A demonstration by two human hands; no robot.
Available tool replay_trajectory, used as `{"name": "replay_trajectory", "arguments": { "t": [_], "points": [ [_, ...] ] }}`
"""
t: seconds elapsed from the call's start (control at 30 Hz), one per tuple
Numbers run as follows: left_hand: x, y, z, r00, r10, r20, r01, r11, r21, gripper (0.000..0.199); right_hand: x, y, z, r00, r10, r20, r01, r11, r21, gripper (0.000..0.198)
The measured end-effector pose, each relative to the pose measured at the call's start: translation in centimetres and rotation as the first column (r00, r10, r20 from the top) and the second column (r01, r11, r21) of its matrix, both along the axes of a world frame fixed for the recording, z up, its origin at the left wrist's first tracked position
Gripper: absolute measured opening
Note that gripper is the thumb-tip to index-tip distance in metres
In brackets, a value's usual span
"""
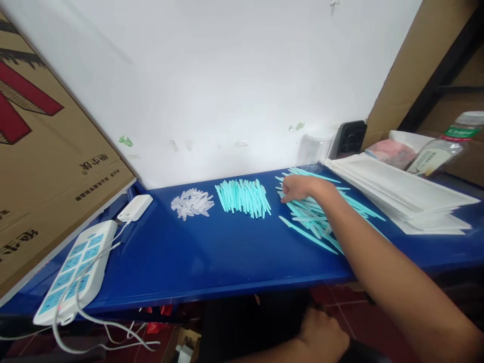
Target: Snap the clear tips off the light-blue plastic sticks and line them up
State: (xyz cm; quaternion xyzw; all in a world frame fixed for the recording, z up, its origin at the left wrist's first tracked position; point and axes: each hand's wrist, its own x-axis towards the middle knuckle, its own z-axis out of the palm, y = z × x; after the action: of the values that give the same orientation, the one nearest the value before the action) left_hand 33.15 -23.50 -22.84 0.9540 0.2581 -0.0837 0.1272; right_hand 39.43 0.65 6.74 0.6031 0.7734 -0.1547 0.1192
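Observation:
My right hand (297,188) is over the left side of a loose pile of slim turquoise eyebrow razors (312,214), its fingers drawn together in a pinch. Whatever lies between the fingertips is hidden. One razor (308,234) sticks out at the front of the pile. To the left, more turquoise razors (244,196) lie side by side in a neat row. Beyond that row is a small heap of translucent plastic pieces, like blade caps (192,202). Below the table edge, my left hand (323,335) rests near my lap, fingers curled, with nothing visible in it.
A white power strip (77,272) with cables and a white adapter (135,207) occupy the blue table's (181,262) left end. On the right are white envelopes (408,194), a clear cup (314,149), a dark device (351,138) and a bottle (442,148). A cardboard box (56,151) stands left.

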Motion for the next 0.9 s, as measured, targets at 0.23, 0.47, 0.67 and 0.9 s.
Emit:
{"name": "replay_trajectory", "arguments": {
  "t": [0.23,0.47,0.67,0.9],
  "points": [
    [-0.2,-0.4,4.1,0.995,0.006,0.103,-0.017,0.994,0.109,0.021,0.4,0.4,-0.6,0.999,0.029,-0.019,-0.028,0.999,0.014,0.024],
    [-13.8,0.9,19.6,0.933,0.310,0.180,-0.171,0.827,-0.536,0.022,1.1,1.2,-1.7,0.995,0.097,-0.026,-0.096,0.994,0.044,0.023],
    [-19.7,9.3,30.5,0.581,0.614,0.535,0.098,0.600,-0.794,0.017,2.0,2.7,-2.5,0.991,0.113,-0.077,-0.097,0.979,0.179,0.027],
    [-19.3,21.1,27.1,0.209,0.811,0.547,-0.034,0.565,-0.824,0.010,1.9,2.4,-1.7,0.960,0.101,-0.262,-0.018,0.953,0.303,0.023]
  ]
}}
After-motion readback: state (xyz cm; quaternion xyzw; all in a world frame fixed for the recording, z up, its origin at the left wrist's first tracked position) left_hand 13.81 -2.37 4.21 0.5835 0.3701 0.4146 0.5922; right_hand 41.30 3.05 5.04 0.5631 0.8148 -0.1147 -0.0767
